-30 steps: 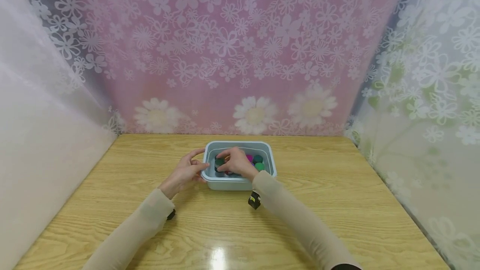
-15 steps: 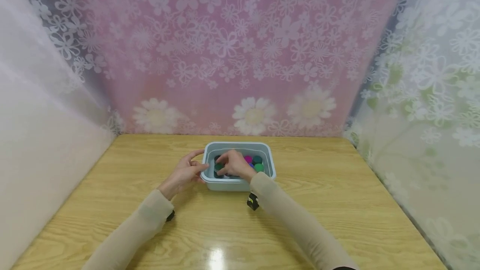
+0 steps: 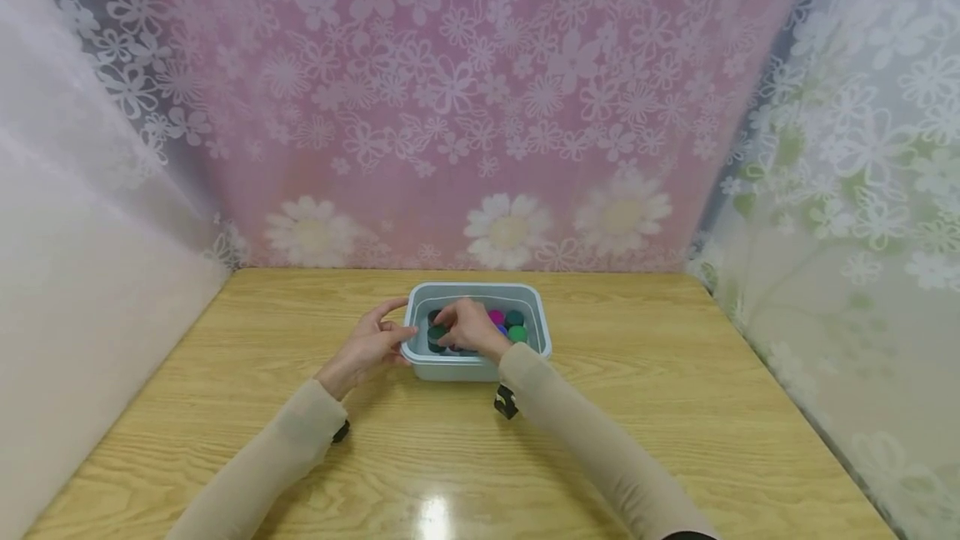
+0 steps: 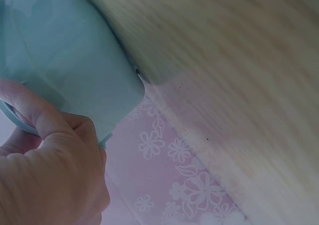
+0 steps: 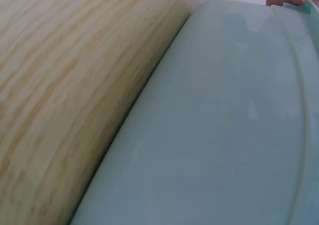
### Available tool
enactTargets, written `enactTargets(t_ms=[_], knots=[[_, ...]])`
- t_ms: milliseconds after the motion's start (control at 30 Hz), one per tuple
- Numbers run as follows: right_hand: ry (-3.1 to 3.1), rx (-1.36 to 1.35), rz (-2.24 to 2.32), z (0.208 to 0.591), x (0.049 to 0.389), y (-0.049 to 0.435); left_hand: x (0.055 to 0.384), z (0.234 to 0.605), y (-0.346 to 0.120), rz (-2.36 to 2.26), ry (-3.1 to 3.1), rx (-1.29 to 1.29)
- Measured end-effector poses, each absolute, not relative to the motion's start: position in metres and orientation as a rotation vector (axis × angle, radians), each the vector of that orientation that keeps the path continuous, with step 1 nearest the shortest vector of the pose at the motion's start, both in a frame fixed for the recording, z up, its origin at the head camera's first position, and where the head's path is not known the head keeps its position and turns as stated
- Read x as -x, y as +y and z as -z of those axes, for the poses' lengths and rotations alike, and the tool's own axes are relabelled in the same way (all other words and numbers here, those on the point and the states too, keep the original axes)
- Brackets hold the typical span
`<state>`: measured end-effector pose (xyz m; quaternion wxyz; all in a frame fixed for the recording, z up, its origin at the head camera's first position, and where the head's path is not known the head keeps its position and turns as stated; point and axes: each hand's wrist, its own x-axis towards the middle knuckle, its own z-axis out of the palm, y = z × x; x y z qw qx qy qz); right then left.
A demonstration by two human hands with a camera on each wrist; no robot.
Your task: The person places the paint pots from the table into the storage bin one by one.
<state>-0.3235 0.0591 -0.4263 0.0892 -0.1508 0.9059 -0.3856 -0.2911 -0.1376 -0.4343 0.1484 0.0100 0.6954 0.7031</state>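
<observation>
A pale blue plastic tub (image 3: 459, 370) stands on the table. In the head view my left hand (image 3: 367, 351) grips its left end; the left wrist view shows the fingers (image 4: 70, 128) curled at the rim. My right hand (image 3: 474, 328) reaches down inside the tub. Its thumb and fingertips are beside a dark green cylinder (image 3: 437, 337) at the left; whether they pinch it is too small to tell. To the right of the hand lie a magenta round piece (image 3: 496, 317), a dark teal one (image 3: 514, 318), a bright green one (image 3: 517, 334) and a partly hidden blue one (image 3: 502, 330).
The wooden table (image 3: 420, 448) reaches back to a pink floral curtain (image 3: 480, 148). Pale curtains hang along its left and right sides. A small black device (image 3: 506, 402) sits under the right wrist. In the right wrist view the tub's outer wall (image 5: 214, 115) covers most of the frame.
Inside the tub, my right hand has shifted slightly, and more of the dark green cylinder shows beside its fingertips. My left hand has kept its grip on the tub.
</observation>
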Motion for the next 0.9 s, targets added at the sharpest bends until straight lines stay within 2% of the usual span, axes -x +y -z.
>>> enactTargets(t_ms=[400, 700, 900], knots=[[2.635, 0.482, 1.26, 0.419, 0.32, 0.07, 0.29, 0.432, -0.138, -1.975, 2.056, -0.029], [2.56, 0.617, 1.267, 0.406, 0.313, 0.097, 0.29, 0.432, -0.14, -1.897, 2.106, -0.107], [2.583, 0.583, 1.316, 0.399, 0.311, 0.121, 0.294, 0.432, -0.144, -1.821, 2.164, -0.189]])
